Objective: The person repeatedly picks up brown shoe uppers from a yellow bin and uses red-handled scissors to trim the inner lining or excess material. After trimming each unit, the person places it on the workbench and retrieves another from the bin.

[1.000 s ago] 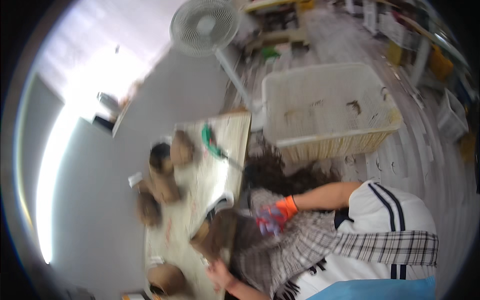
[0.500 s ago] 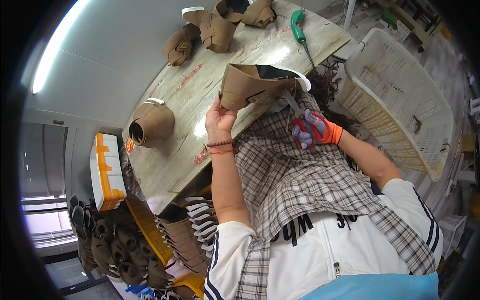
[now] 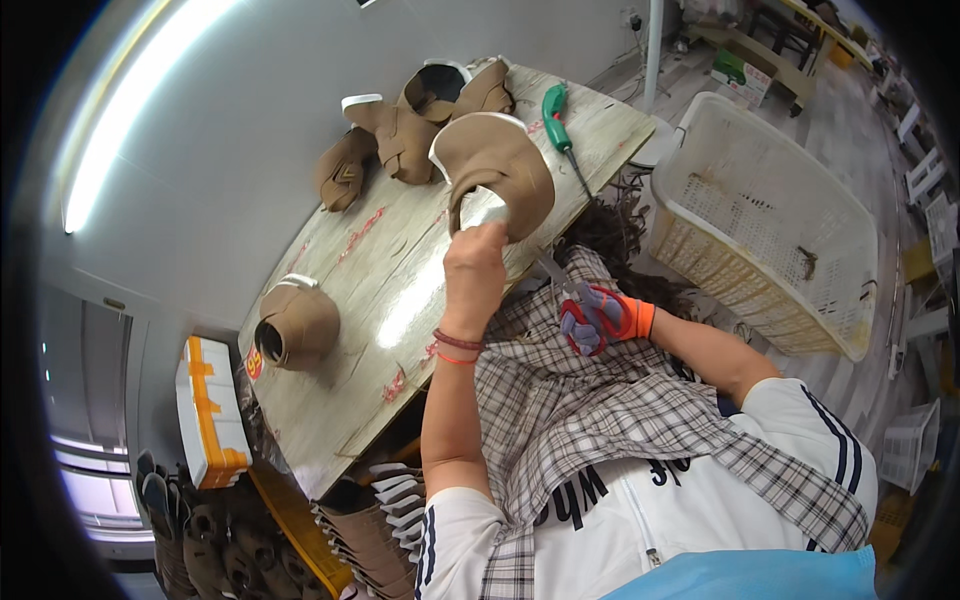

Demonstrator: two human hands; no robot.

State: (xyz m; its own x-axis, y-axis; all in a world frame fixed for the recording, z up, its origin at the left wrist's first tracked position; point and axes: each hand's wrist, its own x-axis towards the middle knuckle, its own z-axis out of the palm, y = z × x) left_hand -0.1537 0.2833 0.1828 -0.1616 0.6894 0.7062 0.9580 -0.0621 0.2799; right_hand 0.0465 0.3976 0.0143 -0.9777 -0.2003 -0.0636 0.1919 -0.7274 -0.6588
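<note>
My left hand (image 3: 476, 265) is closed on the edge of a brown shoe upper (image 3: 507, 165) with a white rim, held up over the near side of the table (image 3: 375, 275). Its curved opening faces me. Lower and to the right, my right hand (image 3: 598, 318) wears a grey and orange glove. Its fingers are wrapped round the red handles of a pair of scissors (image 3: 556, 275), whose blades point up and left, apart from the upper. Another brown shoe upper (image 3: 303, 318) rests alone at the table's left end.
Several brown uppers (image 3: 408, 145) stand at the table's far edge. A green tool with a thin dark shaft (image 3: 556, 118) lies at the far right. Beyond the table's right edge stands a cream plastic basket (image 3: 765, 215). Stacked uppers (image 3: 375, 535) sit below, beside a white foam box (image 3: 212, 415).
My left hand has turned the shoe upper from a side-on pose so its opening now faces me. My right hand keeps hold of the scissors near my lap. The whole view has shifted slightly.
</note>
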